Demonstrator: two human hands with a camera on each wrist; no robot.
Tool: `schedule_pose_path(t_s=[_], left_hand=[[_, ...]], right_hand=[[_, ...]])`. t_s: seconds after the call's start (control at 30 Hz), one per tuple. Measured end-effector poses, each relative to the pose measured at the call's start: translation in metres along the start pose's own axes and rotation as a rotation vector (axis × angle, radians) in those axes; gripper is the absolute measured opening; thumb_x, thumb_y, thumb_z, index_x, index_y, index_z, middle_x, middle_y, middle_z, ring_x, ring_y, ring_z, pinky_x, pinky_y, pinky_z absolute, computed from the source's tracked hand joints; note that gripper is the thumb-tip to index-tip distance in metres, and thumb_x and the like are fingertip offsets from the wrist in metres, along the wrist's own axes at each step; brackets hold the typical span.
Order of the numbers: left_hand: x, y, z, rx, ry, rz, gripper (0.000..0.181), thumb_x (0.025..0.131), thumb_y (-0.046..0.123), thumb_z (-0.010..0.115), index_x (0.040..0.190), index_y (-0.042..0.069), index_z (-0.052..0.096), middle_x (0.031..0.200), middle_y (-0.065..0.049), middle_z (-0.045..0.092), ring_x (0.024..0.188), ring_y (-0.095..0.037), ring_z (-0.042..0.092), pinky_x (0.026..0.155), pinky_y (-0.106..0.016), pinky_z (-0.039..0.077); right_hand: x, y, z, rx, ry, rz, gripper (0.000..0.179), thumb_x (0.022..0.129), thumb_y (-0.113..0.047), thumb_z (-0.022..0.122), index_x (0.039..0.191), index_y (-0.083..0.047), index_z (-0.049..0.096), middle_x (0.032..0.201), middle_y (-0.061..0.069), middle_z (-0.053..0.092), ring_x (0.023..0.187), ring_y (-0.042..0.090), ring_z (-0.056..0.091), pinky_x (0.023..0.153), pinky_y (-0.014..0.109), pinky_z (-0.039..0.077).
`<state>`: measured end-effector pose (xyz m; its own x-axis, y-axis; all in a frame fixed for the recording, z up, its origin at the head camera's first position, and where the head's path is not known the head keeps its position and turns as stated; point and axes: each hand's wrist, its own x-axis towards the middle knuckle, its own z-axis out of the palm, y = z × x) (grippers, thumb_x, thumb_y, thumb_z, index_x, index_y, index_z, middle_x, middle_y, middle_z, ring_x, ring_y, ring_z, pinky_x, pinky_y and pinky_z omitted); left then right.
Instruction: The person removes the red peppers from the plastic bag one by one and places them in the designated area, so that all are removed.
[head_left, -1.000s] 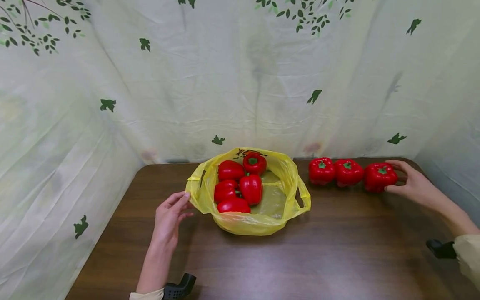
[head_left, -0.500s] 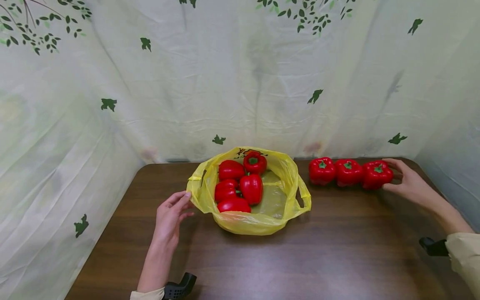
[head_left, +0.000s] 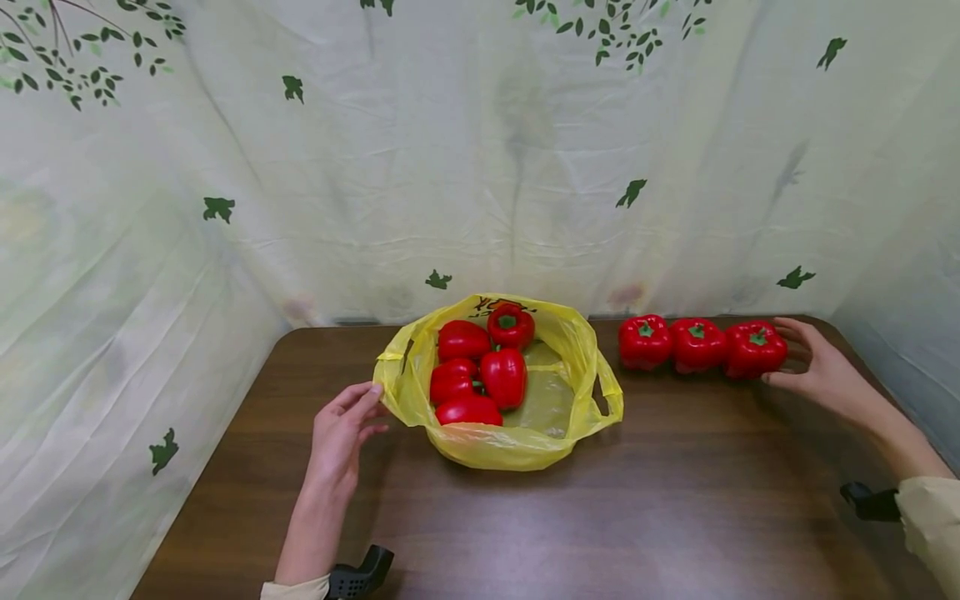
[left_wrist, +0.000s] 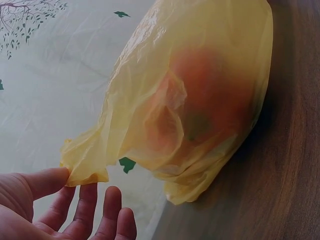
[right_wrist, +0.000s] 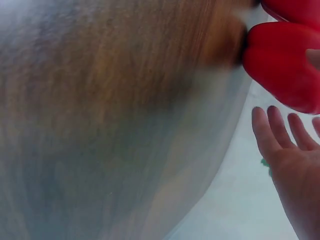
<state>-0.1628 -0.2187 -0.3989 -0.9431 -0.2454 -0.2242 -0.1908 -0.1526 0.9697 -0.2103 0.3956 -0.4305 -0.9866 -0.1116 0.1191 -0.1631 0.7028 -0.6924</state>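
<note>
Thumb and fingers of my left hand (head_left: 339, 442) pinch the left handle of a yellow plastic bag (head_left: 498, 454); the left wrist view shows the handle corner (left_wrist: 85, 162) between them. Several red bell peppers (head_left: 502, 377) lie inside the open bag, towards its left side. To the right, three more stand in a row: a left bell pepper (head_left: 645, 342), a middle bell pepper (head_left: 697, 344) and a right bell pepper (head_left: 755, 349). My right hand (head_left: 832, 375) is spread beside the right one, and in the right wrist view its straight fingers (right_wrist: 261, 127) are apart from that pepper.
All of this stands on a dark brown wooden table (head_left: 600, 533). Behind and beside it hangs a pale curtain (head_left: 450, 167) with a leaf print, close to the table's back edge. A black wrist mount (head_left: 360, 575) sits on the left forearm.
The right bell pepper shifted left and slightly back with my right hand, up against the middle one. Since then the right hand has let go and drawn slightly right. My left hand keeps its pinch.
</note>
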Motion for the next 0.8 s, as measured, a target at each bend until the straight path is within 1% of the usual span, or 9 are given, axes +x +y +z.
schedule_pose_path(t_s=[0.07,0.13,0.17,0.27,0.37,0.4,0.6,0.7,0.8], left_hand=[[0.000,0.001,0.000,0.002,-0.001,0.000,0.023,0.092,0.028,0.072,0.104,0.009,0.068,0.094,0.000,0.068,0.087,-0.020,0.065,0.080,-0.034,0.054],[0.000,0.001,0.000,0.001,-0.003,0.002,0.024,0.092,0.028,0.071,0.104,0.008,0.068,0.095,-0.001,0.068,0.087,-0.020,0.065,0.080,-0.033,0.054],[0.000,0.002,0.000,0.000,-0.004,0.003,0.024,0.092,0.028,0.071,0.104,0.008,0.068,0.095,-0.001,0.068,0.087,-0.020,0.065,0.080,-0.033,0.054],[-0.001,0.002,-0.001,-0.005,-0.005,0.010,0.022,0.092,0.027,0.071,0.104,0.008,0.068,0.094,-0.001,0.068,0.086,-0.020,0.065,0.078,-0.033,0.054],[-0.001,0.002,-0.001,-0.004,-0.007,0.011,0.022,0.092,0.027,0.071,0.104,0.008,0.068,0.094,-0.001,0.068,0.087,-0.020,0.065,0.080,-0.034,0.054],[-0.001,0.002,-0.001,-0.005,-0.007,0.011,0.022,0.093,0.027,0.071,0.103,0.008,0.068,0.094,-0.001,0.068,0.087,-0.020,0.065,0.080,-0.034,0.054],[-0.003,0.003,-0.002,-0.017,-0.004,0.017,0.019,0.093,0.026,0.071,0.101,0.009,0.069,0.093,0.000,0.068,0.087,-0.020,0.065,0.079,-0.034,0.054],[-0.003,0.003,-0.002,-0.011,-0.005,0.016,0.021,0.093,0.027,0.071,0.102,0.009,0.068,0.094,0.000,0.068,0.087,-0.020,0.065,0.080,-0.034,0.054],[-0.003,0.004,-0.002,0.003,-0.006,0.017,0.024,0.093,0.029,0.071,0.105,0.008,0.068,0.095,0.000,0.068,0.088,-0.020,0.065,0.080,-0.034,0.054]], right_hand=[[-0.004,0.000,-0.001,0.016,0.025,0.001,0.089,0.086,-0.011,0.077,0.150,0.006,0.017,0.142,0.040,0.031,0.116,0.057,0.039,0.070,0.013,0.050],[-0.007,-0.002,-0.001,0.021,0.049,0.005,0.091,0.086,-0.013,0.077,0.151,0.005,0.016,0.143,0.040,0.031,0.115,0.057,0.039,0.066,0.004,0.040],[-0.009,-0.003,-0.002,0.009,0.063,0.010,0.091,0.087,-0.015,0.077,0.151,0.004,0.015,0.143,0.039,0.031,0.116,0.056,0.040,0.067,0.005,0.042],[-0.015,-0.012,-0.001,-0.024,0.092,0.033,0.093,0.087,-0.019,0.077,0.153,0.002,0.015,0.145,0.037,0.030,0.119,0.058,0.037,0.084,0.036,0.054],[-0.019,-0.024,0.001,-0.055,0.126,0.050,0.092,0.088,-0.022,0.076,0.154,-0.001,0.015,0.147,0.036,0.027,0.122,0.060,0.035,0.086,0.071,0.042],[-0.020,-0.027,0.002,-0.059,0.137,0.051,0.092,0.089,-0.023,0.075,0.154,-0.001,0.014,0.148,0.036,0.026,0.123,0.061,0.034,0.084,0.075,0.036],[-0.026,-0.052,0.005,-0.101,0.177,0.010,0.088,0.088,-0.020,0.076,0.154,-0.003,0.020,0.147,0.032,0.030,0.122,0.058,0.036,0.086,0.073,0.037],[-0.029,-0.063,0.006,-0.099,0.190,-0.040,0.085,0.086,-0.017,0.078,0.153,-0.006,0.027,0.144,0.028,0.036,0.120,0.052,0.041,0.096,0.038,0.049],[-0.030,-0.074,0.009,-0.080,0.207,-0.111,0.080,0.085,-0.014,0.079,0.151,-0.009,0.033,0.141,0.023,0.041,0.117,0.044,0.044,0.085,0.002,0.034]])
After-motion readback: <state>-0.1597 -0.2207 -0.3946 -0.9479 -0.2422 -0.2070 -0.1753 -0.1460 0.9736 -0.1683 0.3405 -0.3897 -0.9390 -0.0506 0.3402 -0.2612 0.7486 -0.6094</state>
